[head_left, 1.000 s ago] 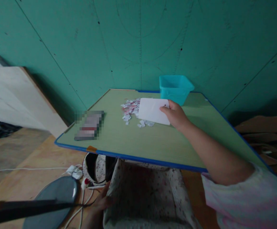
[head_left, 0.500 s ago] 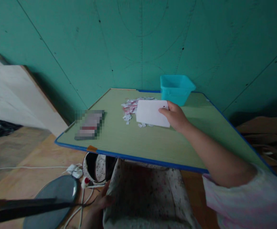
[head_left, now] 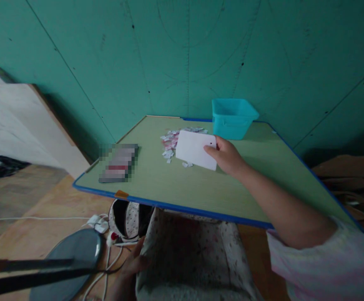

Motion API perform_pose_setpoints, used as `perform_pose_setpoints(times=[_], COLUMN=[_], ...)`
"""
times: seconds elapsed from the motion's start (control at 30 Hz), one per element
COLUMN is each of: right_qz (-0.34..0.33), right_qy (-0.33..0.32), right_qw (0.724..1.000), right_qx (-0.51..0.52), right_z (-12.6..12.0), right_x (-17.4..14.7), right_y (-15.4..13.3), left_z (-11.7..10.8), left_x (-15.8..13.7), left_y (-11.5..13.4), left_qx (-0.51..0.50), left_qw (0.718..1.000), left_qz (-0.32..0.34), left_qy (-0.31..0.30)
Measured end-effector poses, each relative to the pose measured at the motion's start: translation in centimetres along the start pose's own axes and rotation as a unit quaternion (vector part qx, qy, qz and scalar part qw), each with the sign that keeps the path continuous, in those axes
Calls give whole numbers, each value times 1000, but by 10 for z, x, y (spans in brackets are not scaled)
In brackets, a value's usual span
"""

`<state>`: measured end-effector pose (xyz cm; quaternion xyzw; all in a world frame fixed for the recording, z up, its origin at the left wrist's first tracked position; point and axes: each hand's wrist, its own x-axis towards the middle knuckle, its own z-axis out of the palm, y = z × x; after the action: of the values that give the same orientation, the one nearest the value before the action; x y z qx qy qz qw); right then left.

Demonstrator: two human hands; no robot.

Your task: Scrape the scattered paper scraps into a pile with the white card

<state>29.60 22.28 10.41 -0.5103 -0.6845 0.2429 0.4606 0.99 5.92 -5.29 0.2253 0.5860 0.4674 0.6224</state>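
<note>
My right hand is closed on a flat white card with a small dark hole near one corner, thumb on its face. The card is tilted over the front right of a pile of small white and pink paper scraps, hiding part of it. Low in view, my left hand grips the left edge of a speckled grey cloth. This cloth hangs open below the table edge, its dark inner side facing up. Some of the left fingers are hidden behind the cloth.
A turquoise plastic bin stands at the back of the green table, against the green wall. A blurred-out flat item lies at the left. Below are a round grey stool, white cables and a spotted bag.
My right hand has moved slightly left and toward me with the card, which is tilted a little more. The left hand stays on the cloth's edge.
</note>
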Motion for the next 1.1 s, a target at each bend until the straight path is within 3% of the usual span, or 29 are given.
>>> perform_pose_setpoints(times=[0.17, 0.4, 0.7, 0.9, 1.1], right_qz=[17, 6, 22, 17, 13], right_qy=[44, 41, 32, 85, 63], right_qw=[997, 999, 999, 996, 998], right_qx=[53, 22, -26, 18, -13], right_z=[-3, 6, 8, -3, 9], right_x=[1, 7, 11, 8, 13], right_y=[0, 3, 2, -2, 6], left_z=[5, 5, 4, -6, -5], left_x=[-3, -1, 4, 9, 8], left_y=[-2, -2, 15, 8, 7], left_qx=[-29, -51, -32, -71, -86], left_qw=[1000, 995, 995, 986, 985], left_qz=[12, -82, -89, -131, -132], left_qy=[-3, 39, -38, -73, -68])
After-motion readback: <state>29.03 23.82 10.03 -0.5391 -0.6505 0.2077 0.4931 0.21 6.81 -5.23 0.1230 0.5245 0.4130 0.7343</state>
